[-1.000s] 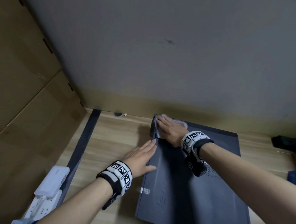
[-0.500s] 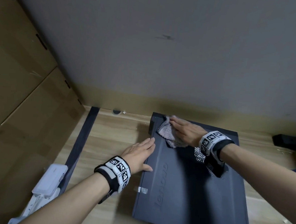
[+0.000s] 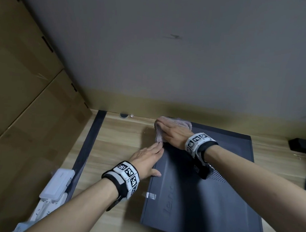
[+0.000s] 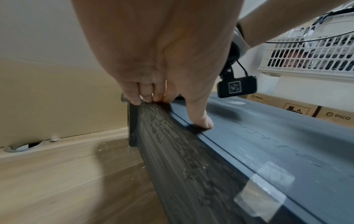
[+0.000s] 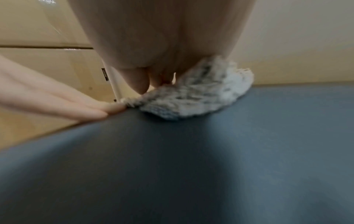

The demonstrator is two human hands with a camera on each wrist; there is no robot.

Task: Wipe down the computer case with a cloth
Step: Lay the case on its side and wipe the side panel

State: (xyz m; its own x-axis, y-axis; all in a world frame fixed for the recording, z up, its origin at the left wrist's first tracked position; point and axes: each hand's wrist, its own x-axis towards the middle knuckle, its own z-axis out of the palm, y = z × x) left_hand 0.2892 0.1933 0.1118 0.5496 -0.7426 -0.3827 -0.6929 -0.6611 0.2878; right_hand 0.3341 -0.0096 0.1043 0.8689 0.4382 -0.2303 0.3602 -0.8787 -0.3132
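Observation:
A dark grey computer case (image 3: 206, 199) (image 4: 277, 144) (image 5: 191, 166) lies flat on its side on a wooden desk (image 3: 114, 142). At its far left corner a pale fluffy cloth (image 3: 167, 124) (image 5: 199, 97) lies over the top edge. My right hand (image 3: 172, 135) (image 5: 161, 65) presses flat on the cloth. My left hand (image 3: 146, 160) (image 4: 162, 84) rests straight-fingered along the case's left edge, thumb on the top panel, fingertips almost touching the cloth.
Cardboard boxes (image 3: 24, 90) wall in the left side. A white power strip with an adapter (image 3: 54, 190) lies at the front left beside a dark strip (image 3: 89, 147). A grey wall stands close behind the case. A white basket (image 4: 310, 50) and PICO boxes (image 4: 335, 116) sit to the right.
My right hand slid the cloth from the middle of the case's far end back to the far left corner. The left hand stayed on the left edge.

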